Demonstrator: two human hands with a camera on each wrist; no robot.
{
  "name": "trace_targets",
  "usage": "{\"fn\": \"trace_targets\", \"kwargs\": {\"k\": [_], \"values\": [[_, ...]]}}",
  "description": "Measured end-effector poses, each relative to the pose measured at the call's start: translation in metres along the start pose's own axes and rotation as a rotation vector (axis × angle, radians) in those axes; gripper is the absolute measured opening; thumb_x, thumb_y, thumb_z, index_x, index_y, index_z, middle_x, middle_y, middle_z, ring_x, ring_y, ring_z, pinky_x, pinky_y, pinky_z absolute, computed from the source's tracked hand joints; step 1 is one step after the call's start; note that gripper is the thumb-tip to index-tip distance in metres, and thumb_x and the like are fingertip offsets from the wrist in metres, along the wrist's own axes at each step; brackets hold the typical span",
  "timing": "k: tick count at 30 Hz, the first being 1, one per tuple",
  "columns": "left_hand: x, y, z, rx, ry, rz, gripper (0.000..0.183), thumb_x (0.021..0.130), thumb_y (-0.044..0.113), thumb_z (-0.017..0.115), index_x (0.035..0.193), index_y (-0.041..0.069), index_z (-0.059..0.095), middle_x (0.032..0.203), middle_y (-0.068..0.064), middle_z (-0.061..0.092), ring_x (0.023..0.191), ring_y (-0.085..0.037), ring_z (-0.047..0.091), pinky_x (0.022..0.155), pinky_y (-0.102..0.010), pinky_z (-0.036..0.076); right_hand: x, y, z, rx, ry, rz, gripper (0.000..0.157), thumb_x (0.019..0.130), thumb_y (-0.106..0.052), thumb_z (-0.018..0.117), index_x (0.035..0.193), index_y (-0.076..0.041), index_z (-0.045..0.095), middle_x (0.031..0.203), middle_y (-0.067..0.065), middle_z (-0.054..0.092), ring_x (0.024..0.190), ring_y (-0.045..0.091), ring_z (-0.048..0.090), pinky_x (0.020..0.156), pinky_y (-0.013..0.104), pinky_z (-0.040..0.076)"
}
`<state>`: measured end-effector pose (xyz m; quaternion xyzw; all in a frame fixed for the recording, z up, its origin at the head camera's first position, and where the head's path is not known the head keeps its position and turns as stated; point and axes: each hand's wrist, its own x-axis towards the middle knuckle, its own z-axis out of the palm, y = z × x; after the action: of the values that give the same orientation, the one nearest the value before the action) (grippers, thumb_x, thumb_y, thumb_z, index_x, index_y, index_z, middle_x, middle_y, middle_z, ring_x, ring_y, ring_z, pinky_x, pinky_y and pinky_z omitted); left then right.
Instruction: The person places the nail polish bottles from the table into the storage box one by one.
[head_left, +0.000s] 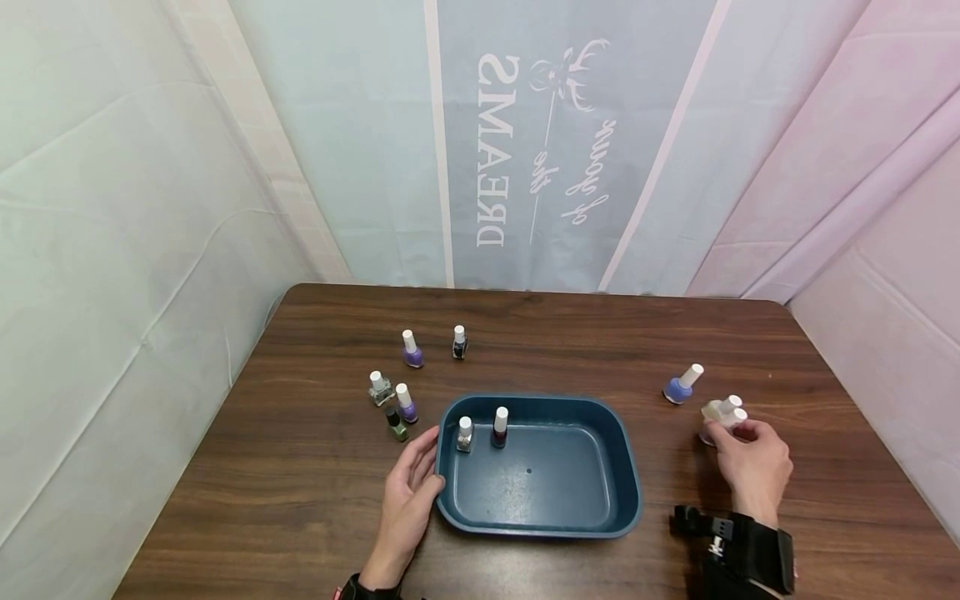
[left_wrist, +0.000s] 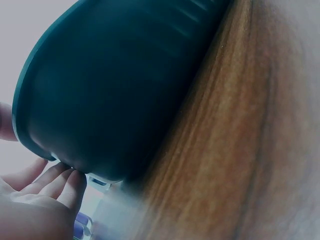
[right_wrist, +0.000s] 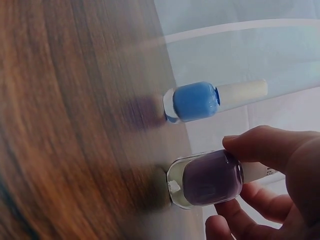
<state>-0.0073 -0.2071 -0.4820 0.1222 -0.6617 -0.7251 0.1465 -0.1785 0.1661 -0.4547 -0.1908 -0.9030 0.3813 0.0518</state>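
My left hand holds the left side of a dark teal plastic tray, thumb at the rim and fingers against the outer wall. In the left wrist view the tray's outer wall fills much of the picture. Two nail polish bottles stand inside at the left: one with clear glittery glass, one dark red. At the right, my right hand pinches a mauve nail polish bottle near its white cap. A pale bottle stands right behind it, partly hidden.
A blue nail polish bottle stands just beyond the right hand. Left of and behind the tray are several more: purple, black, clear, another purple and green. Fabric curtains border the wooden table.
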Motion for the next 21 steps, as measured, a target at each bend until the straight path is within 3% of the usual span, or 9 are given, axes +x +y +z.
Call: {"fn": "trace_targets", "kwargs": {"k": [21], "values": [[-0.0007,0.0016,0.0002,-0.019,-0.005,0.0,0.062,0.078,-0.016,0.044,0.139,-0.002,0.045,0.146,-0.019,0.044,0.135,-0.031,0.043,0.101,-0.011,0.038,-0.0024,0.0,-0.0009,0.028,0.015,0.003,0.056,0.091,-0.038,0.059,0.126,0.006,0.052,0.126,0.029,0.053,0.114,0.043,0.044,0.075,0.042,0.033]]}}
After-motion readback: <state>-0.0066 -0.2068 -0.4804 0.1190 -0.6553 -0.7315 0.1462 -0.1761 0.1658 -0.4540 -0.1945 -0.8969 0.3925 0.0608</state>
